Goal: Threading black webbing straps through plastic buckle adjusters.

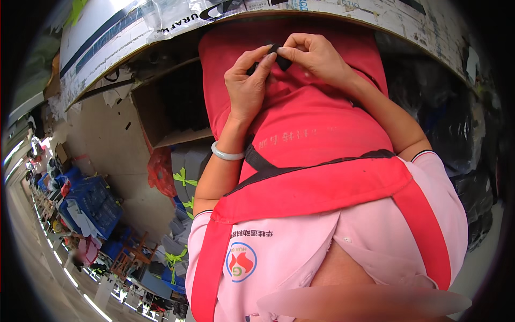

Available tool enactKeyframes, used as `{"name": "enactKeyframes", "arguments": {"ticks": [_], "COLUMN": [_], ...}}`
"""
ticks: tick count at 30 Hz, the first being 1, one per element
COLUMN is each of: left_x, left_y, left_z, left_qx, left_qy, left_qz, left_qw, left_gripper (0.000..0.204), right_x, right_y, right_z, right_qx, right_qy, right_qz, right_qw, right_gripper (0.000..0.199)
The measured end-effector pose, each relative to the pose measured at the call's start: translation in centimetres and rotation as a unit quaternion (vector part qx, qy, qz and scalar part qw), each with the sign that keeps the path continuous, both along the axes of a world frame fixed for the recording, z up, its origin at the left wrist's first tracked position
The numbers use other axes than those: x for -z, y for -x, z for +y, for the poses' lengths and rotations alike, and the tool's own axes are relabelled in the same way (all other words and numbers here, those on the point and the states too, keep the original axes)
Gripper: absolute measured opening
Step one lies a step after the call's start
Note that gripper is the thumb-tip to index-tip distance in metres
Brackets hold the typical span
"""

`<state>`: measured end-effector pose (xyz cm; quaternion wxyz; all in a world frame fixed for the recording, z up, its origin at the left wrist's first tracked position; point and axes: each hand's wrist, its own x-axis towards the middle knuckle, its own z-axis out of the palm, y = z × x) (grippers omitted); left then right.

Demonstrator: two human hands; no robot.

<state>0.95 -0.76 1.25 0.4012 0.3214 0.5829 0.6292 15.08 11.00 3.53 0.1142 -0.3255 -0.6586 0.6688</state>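
small black piece [279,58] mostly hidden, left hand [248,86], right hand [316,56]

- Small black fabric piece [279,56] pinched between both hands, mostly covered by fingertips [266,52]; shape and kind impossible to tell.
- Tabletop [343,11] with pale, taped edge cut off by the upper rim, surface out of sight.
- Open brown cardboard box [161,115] under that edge, inside lost in shadow.
- Dark bundles [456,134] on the far side too dim to identify.
- Blue crates [88,201] and distant floor clutter too small to make out.
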Motion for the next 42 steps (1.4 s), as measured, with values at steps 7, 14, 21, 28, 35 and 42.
{"name": "enactKeyframes", "arguments": {"ticks": [7, 14, 21, 28, 35, 42], "left_x": [-0.2, 0.0, 0.3, -0.3, -0.1, -0.8], "left_y": [0.5, 0.5, 0.3, 0.1, 0.1, 0.0], "left_z": [-0.4, -0.5, -0.4, -0.7, -1.1, -1.5], "left_qx": [-0.011, 0.008, -0.017, 0.006, 0.058, 0.099], "left_qy": [-0.057, -0.074, -0.065, -0.053, -0.112, -0.092], "left_qz": [-0.013, 0.037, 0.067, 0.016, 0.173, 0.214], "left_qw": [0.998, 0.997, 0.995, 0.998, 0.977, 0.967], "left_gripper": [0.013, 0.014, 0.013, 0.013, 0.021, 0.025], "right_x": [-0.6, -0.5, -0.6, -0.1, 1.2, 1.6], "right_y": [-0.6, -0.9, -1.0, -0.6, -0.8, -0.4], "right_z": [0.4, 0.9, -0.4, 0.3, 1.6, 2.2], "right_qx": [-0.028, 0.007, -0.065, 0.040, -0.064, 0.010], "right_qy": [0.076, 0.061, 0.087, 0.056, 0.020, 0.040], "right_qz": [0.025, 0.043, -0.001, 0.066, 0.045, 0.084], "right_qw": [0.996, 0.997, 0.994, 0.995, 0.997, 0.996], "right_gripper": [0.021, 0.022, 0.021, 0.020, 0.016, 0.016]}}
